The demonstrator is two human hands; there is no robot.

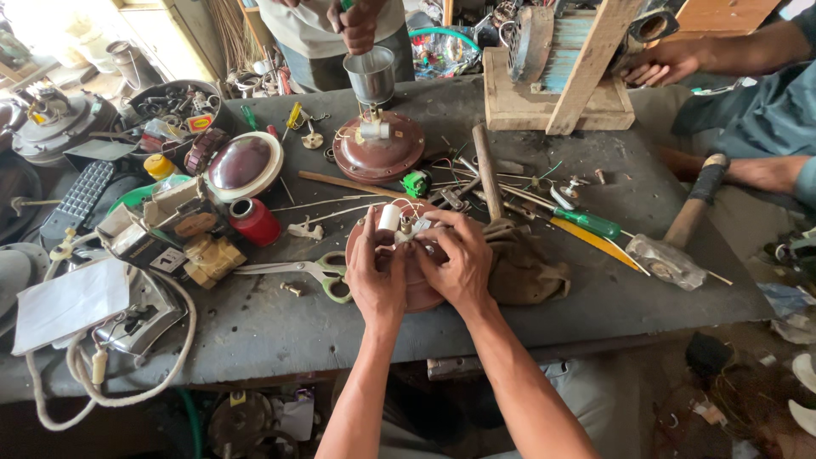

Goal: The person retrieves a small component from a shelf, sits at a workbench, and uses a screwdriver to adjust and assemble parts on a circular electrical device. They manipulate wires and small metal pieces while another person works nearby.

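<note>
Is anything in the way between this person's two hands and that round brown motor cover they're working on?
Nothing visible is. The left hand and right hand already rest on the brown motor cover, fingers at the white cylinder and wires on top. The scissors lie to its left side.

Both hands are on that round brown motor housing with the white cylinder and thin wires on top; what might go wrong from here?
1. The thin white wires trail across the bench; tugging the round brown motor housing may strain or snap them.
2. The green-handled scissors lie right beside the left hand, so a slip could catch them.
3. The right hand works over small fittings; loose parts could get lost among the clutter.
</note>
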